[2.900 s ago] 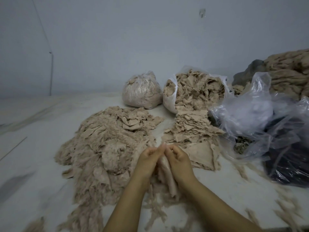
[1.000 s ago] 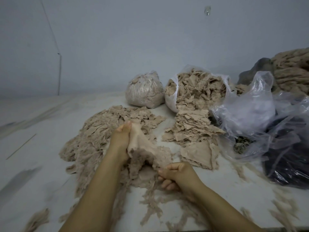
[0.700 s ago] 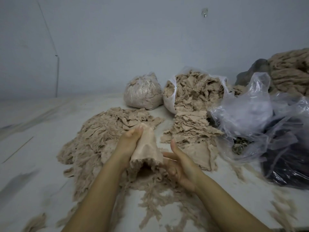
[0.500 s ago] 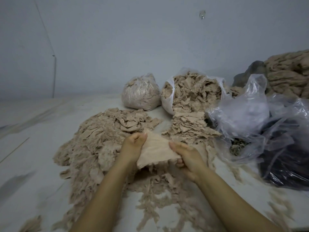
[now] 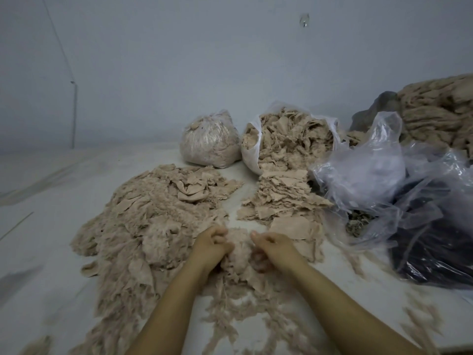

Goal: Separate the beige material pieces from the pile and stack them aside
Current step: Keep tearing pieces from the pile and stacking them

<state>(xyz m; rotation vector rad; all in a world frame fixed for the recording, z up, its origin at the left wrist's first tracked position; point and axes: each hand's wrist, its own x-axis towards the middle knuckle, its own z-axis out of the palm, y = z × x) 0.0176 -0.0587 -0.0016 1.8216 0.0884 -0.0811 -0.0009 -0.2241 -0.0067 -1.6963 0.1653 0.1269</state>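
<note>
Gripping one fluffy beige clump between them, left hand and right hand held curled; light, limp, likely shedding, so pinch edges.

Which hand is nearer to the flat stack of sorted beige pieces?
Right. The right hand lies just below the flat stack of sorted beige pieces; the left hand is farther left, beside the loose pile.

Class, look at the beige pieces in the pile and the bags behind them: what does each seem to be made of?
Beige pieces: probably thin matte fabric; frayed edges, soft creases. Bags: thin clear plastic film; glossy, crinkled, contents showing through.
</note>
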